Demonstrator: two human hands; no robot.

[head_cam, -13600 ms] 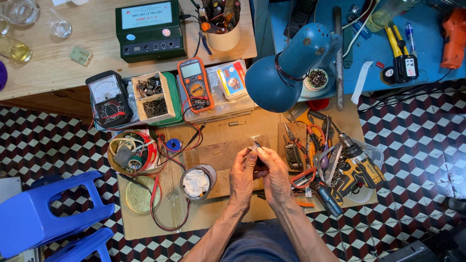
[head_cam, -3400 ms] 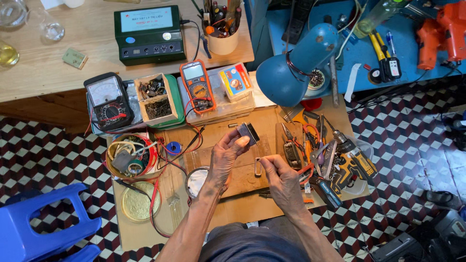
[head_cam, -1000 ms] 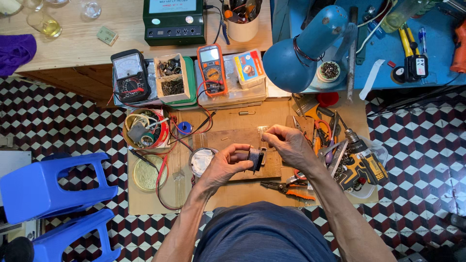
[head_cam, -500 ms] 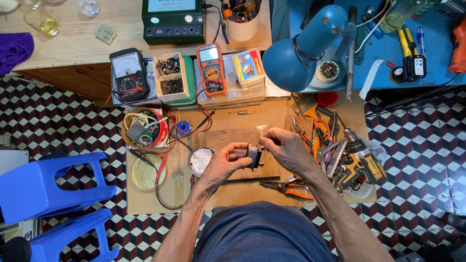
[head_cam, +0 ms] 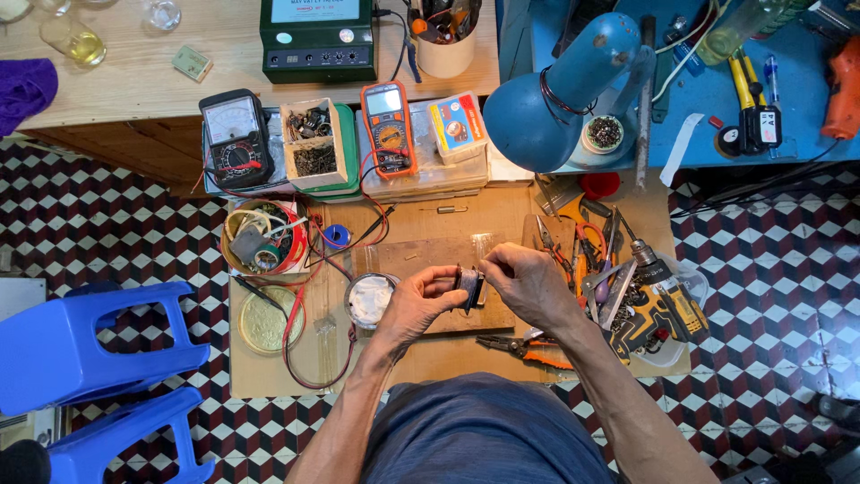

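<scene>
At the far left stand two blue plastic stools (head_cam: 90, 350) on the checkered floor. On my low bench (head_cam: 269, 376), going rightward, sit a red bowl of wire scraps (head_cam: 260, 237), a round brass-coloured lid (head_cam: 269, 318) below it, and a small round tin of white paste (head_cam: 370, 298). Behind them lie a black analog meter (head_cam: 235, 139), a cardboard box of small parts (head_cam: 313, 143) and an orange digital multimeter (head_cam: 389, 130).

My left hand (head_cam: 417, 305) comes up beside the tin, fingers curled, its grip pinching the left side of a small dark rectangular component (head_cam: 468, 287). The component sits upright between both hands, held just above a wooden board (head_cam: 421, 255) in the middle of the bench. My right hand (head_cam: 528, 285) meets it from the other side, thumb and fingertips pressed on its top right edge, so both grips are closed on the same piece.

Just under my right wrist lie orange-handled pliers (head_cam: 520, 345). Further right is a heap of hand tools (head_cam: 582, 251), then a yellow-and-black cordless drill (head_cam: 658, 300). Above them hangs a blue desk lamp (head_cam: 560, 99), its shade tilted toward the bench.
</scene>
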